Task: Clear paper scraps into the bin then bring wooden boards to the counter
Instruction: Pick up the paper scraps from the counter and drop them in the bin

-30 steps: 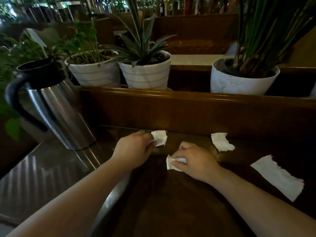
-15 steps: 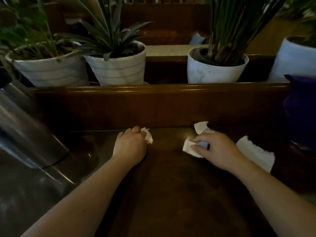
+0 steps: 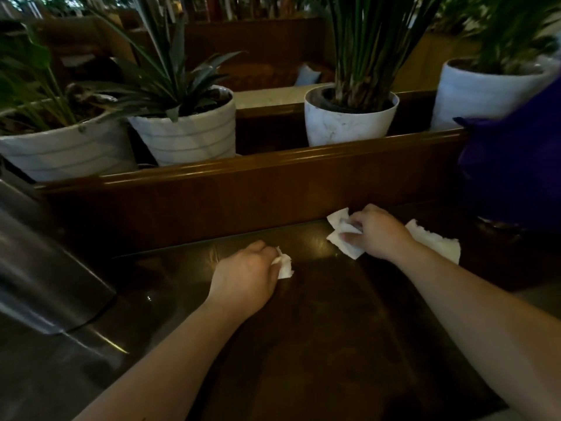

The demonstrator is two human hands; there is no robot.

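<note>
Dark wooden counter (image 3: 318, 344) fills the lower centre and lower right of the frame, backed by a raised wooden ledge (image 3: 243, 189) running across the middle. Steel jug (image 3: 39, 268) at left edge, only its lower body in view. Above the ledge, four white planters: striped pot (image 3: 66, 153) far left, striped pot with spiky plant (image 3: 188, 138) left of centre, marbled pot (image 3: 349, 123) right of centre, plain pot (image 3: 482, 92) upper right. Purple object (image 3: 513, 171) at right edge, blurred, cannot tell what it is. Left hand (image 3: 243, 278) centre frame, clenched around a small crumpled paper scrap (image 3: 283, 265) sticking out by the thumb. Right hand (image 3: 376, 232) right of centre, fingers pinching two white scraps (image 3: 343, 235) at the foot of the ledge. A longer torn paper strip (image 3: 437, 244) lies flat on the counter just right of that hand, partly behind the wrist.
</note>
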